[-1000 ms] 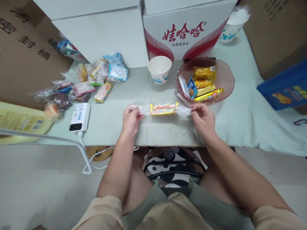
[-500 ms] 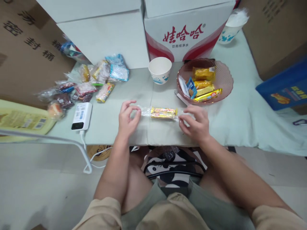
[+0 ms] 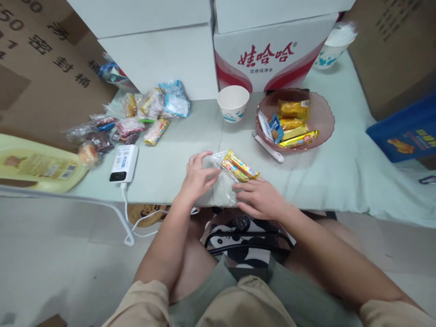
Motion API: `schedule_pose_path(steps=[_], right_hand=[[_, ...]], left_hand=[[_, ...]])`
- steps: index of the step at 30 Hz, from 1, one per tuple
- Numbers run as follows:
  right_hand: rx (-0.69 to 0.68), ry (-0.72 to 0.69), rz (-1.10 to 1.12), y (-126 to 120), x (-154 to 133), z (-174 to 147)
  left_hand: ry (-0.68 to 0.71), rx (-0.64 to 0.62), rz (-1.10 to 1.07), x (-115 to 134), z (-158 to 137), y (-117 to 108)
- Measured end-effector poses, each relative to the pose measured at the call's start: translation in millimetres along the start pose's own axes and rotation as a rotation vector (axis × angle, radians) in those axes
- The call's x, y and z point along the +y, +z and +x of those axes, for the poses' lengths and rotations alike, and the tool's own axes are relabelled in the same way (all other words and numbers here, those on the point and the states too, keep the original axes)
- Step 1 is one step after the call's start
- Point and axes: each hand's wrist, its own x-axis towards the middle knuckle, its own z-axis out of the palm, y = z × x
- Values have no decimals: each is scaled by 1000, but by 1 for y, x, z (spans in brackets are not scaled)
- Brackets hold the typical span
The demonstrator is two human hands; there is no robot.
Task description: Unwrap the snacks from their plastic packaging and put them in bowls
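Two yellow wrapped snack sticks (image 3: 239, 166) lie side by side and slanted on a clear plastic wrapper (image 3: 225, 187) near the table's front edge. My left hand (image 3: 197, 178) is at the wrapper's left side, its thumb and index finger closed on the film and the other fingers raised. On the other side, my right hand (image 3: 260, 197) rests with fingers stretched out and apart, fingertips touching the film and the lower end of the sticks. A white-handled peeler-like tool (image 3: 272, 151) lies just beyond, beside the bowl; its metal end is partly under the rim.
A pink glass bowl (image 3: 325, 122) holds several wrapped snacks. Left of it stands a white paper cup (image 3: 233, 106). Packaged snacks (image 3: 127, 127) are heaped at the left, near a white power bank (image 3: 124, 163) with a cable. White cartons (image 3: 272, 59) line the back.
The snack sticks have turned from level to slanted, and the film around them now lies spread toward me. My right hand has moved left and nearer to me; its fingers have spread out.
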Motion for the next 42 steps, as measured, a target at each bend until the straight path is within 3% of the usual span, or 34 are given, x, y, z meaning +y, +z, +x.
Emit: schedule_pose_path(steps=[3,6,10,13,15,18,22,25,28,31,34,37,40,42], right_hand=[[178,134,129,-1,3,-1],[316,265,102,0,6,-2],[245,362,59,3,6,0],[187,552,28,3,4,2],[211,643,8,1,2,4],[284,612,59,1,-1,9],[216,672,206,2,5,15],[295,772,227,-3,16,14],[355,854,179,-9,24,7],[252,910,35,-13,27,0],[252,829,-181,-16,25,-2],[387,597,-260,-15,16,-1],[342,372,-17,-6,1,7],[278,384,191,4,-8,13]], left_hand=[[-21,122,-73,1,2,0],[-201,221,-218,-2,2,-6],[-510,159,-567,-6,4,-13],[-681,236,-884,-2,8,-15],[-738,292,-1106,5,11,-15],[-742,282,-1298,19,15,-14],[-734,203,-1321,29,21,-11],[-830,285,-1272,20,24,-11],[-957,350,-1140,7,23,-12],[-982,306,-1003,-2,18,-14],[-931,242,-891,-4,15,-15],[-903,83,-913,0,13,-16],[-825,-31,-1015,9,13,-16],[-759,-59,-1128,18,14,-15]])
